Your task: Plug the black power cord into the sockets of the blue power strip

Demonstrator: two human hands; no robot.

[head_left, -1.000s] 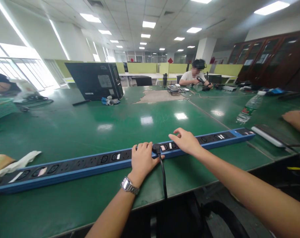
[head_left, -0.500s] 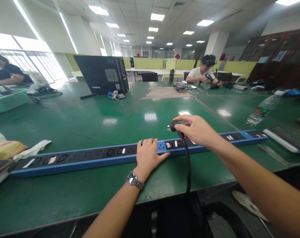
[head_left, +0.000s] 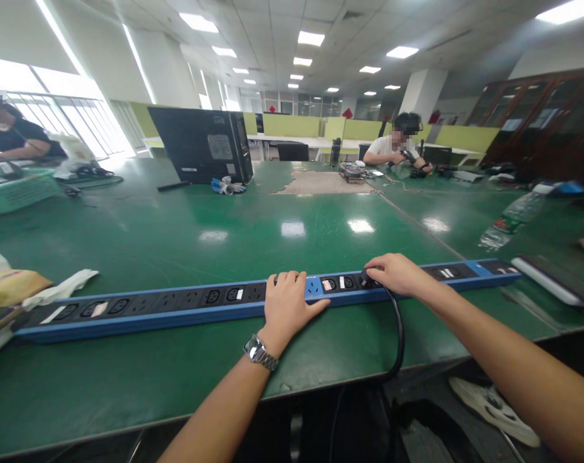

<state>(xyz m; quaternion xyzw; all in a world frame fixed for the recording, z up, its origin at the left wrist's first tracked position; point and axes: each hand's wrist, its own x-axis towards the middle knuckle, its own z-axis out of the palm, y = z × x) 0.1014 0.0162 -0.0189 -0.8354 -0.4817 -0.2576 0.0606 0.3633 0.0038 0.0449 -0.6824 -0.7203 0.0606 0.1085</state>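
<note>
A long blue-and-black power strip (head_left: 166, 314) with several sockets lies across the table in front of me. My left hand (head_left: 288, 299) grips it near the middle, fingers bent over its top and far edge, thumb along the front side. To the right, my right hand (head_left: 393, 273) pinches a black power plug (head_left: 366, 279) down at the strip's top face. Its prongs are hidden, so I cannot tell how deep it sits in a socket. From the plug a thick black cord (head_left: 399, 334) loops down over the table's front edge.
On the green table (head_left: 215, 257) a computer case (head_left: 200, 145) stands at the back, with gloves (head_left: 228, 186) before it. A plastic bottle (head_left: 514, 215) and a flat dark device (head_left: 557, 280) are at right. Packaging (head_left: 17, 283) touches the left side. Two people sit at the table.
My right hand has moved down and to the right, bringing the plug from above the strip onto its top. The cord has swung right. My left hand stays in place.
</note>
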